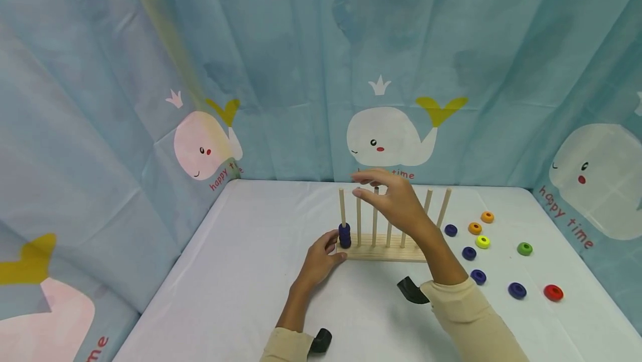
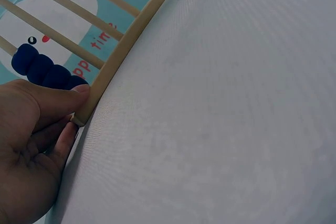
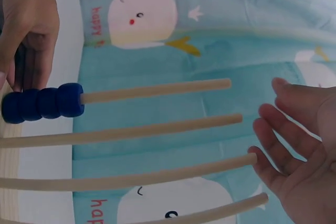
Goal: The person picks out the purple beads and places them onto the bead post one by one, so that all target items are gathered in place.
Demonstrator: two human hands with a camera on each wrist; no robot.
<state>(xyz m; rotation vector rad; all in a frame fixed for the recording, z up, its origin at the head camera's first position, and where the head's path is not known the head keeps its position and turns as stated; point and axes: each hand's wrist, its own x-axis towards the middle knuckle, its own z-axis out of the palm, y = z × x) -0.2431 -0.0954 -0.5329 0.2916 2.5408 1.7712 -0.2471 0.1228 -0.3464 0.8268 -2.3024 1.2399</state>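
A wooden peg rack (image 1: 386, 254) stands on the white table, its thin upright pegs in a row. Several dark blue beads (image 1: 344, 236) are stacked at the bottom of the leftmost peg. My left hand (image 1: 321, 260) grips the left end of the base; in the left wrist view the thumb (image 2: 63, 100) lies on the base beside the stack. Above the pegs is my right hand (image 1: 391, 197), thumb and fingers apart with nothing between them. Seen from the right wrist, its fingers (image 3: 286, 137) are loosely bent near the peg tips.
Right of the rack lie loose beads: several blue ones (image 1: 517, 290), two orange ones (image 1: 475, 228), a yellow one (image 1: 482, 241), a green one (image 1: 524, 249) and a red one (image 1: 554, 293). A blue whale-print curtain (image 1: 296, 72) hangs behind the table (image 1: 225, 273).
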